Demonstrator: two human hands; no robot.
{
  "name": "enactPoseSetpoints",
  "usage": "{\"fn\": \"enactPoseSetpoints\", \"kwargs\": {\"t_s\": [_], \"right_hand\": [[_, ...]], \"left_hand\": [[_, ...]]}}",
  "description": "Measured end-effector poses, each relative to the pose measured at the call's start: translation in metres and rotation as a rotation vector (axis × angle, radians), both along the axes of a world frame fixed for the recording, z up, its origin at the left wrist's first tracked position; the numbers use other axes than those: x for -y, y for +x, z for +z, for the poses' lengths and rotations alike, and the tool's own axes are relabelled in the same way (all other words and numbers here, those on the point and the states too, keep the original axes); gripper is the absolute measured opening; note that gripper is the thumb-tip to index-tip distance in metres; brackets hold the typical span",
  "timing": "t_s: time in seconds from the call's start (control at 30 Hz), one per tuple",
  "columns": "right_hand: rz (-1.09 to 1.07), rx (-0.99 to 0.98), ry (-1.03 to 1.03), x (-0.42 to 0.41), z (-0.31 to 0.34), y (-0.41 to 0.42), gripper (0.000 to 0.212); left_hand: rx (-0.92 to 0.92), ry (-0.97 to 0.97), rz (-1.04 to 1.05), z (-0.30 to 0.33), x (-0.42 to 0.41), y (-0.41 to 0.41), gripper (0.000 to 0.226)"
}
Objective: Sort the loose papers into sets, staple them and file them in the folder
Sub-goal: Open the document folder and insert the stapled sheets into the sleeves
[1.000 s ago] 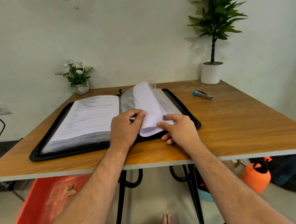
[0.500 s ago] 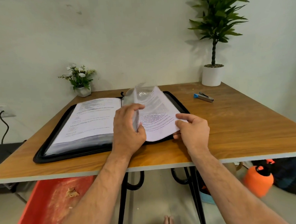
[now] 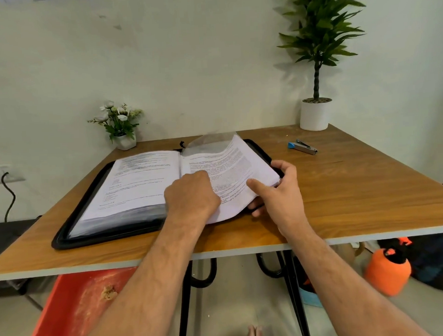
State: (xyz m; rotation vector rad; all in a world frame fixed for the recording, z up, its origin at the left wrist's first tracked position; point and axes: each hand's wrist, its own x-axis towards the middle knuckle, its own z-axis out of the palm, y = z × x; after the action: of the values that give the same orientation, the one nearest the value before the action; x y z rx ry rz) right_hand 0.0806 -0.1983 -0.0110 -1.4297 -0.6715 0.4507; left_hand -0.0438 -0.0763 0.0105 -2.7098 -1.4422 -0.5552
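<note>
A black zip folder [image 3: 72, 227] lies open on the wooden table [image 3: 357, 191], its left side stacked with filled clear sleeves under a printed page [image 3: 139, 182]. On the right side a printed paper set [image 3: 235, 167] lies over the folder, with a clear sleeve [image 3: 208, 141] curling up behind its far edge. My left hand [image 3: 191, 197] rests on the set's near left part, knuckles up and fingers curled under. My right hand [image 3: 278, 190] grips the set's right edge, thumb on top and fingers beneath. A blue and silver stapler [image 3: 302, 147] lies to the right of the folder.
A small white flower pot [image 3: 122, 129] stands at the table's back left corner and a tall plant in a white pot [image 3: 314, 114] at the back right. Below the table are a red bin [image 3: 76, 311], black table legs and an orange spray bottle [image 3: 387, 272].
The paper set has gone from bent upward to lying flatter across the folder's right side. My right hand moved right along its edge; my left hand dropped onto it.
</note>
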Motion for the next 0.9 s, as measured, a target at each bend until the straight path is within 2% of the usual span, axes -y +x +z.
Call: {"fn": "enactPoseSetpoints", "kwargs": {"t_s": [0.07, 0.13, 0.17, 0.27, 0.33, 0.5, 0.6, 0.73, 0.8, 0.9], "right_hand": [[-0.024, -0.006, -0.074, -0.002, 0.0, 0.0, 0.053], [-0.066, -0.009, -0.105, -0.004, -0.001, 0.002, 0.043], [-0.078, -0.009, -0.104, -0.004, -0.002, 0.003, 0.04], [-0.085, 0.011, -0.072, -0.002, -0.004, 0.005, 0.039], [-0.082, 0.023, -0.053, -0.002, -0.005, 0.006, 0.041], [-0.096, 0.036, -0.052, -0.008, -0.004, 0.005, 0.037], [-0.077, 0.002, 0.013, -0.008, -0.002, 0.002, 0.045], [0.1, -0.043, 0.062, -0.002, -0.003, 0.001, 0.068], [0.091, -0.03, 0.037, -0.004, -0.005, 0.002, 0.07], [-0.005, -0.027, 0.03, -0.012, -0.005, 0.003, 0.064]], "left_hand": [[-0.065, 0.053, -0.087, 0.004, 0.0, 0.009, 0.054], [-0.046, -0.024, -0.194, 0.002, 0.004, 0.016, 0.071], [-0.025, -0.044, -0.225, 0.0, 0.006, 0.019, 0.069], [0.057, -0.005, -0.268, -0.012, 0.003, 0.026, 0.035], [0.136, -0.033, -0.281, -0.016, 0.001, 0.028, 0.026], [0.315, -0.048, -0.316, -0.01, 0.002, 0.029, 0.024], [0.352, 0.032, -0.33, -0.017, 0.005, 0.029, 0.025], [0.518, 0.252, -0.351, -0.03, 0.008, 0.025, 0.023], [0.584, 0.338, -0.326, -0.032, 0.008, 0.024, 0.02], [0.568, 0.376, -0.353, -0.035, 0.009, 0.025, 0.019]]}}
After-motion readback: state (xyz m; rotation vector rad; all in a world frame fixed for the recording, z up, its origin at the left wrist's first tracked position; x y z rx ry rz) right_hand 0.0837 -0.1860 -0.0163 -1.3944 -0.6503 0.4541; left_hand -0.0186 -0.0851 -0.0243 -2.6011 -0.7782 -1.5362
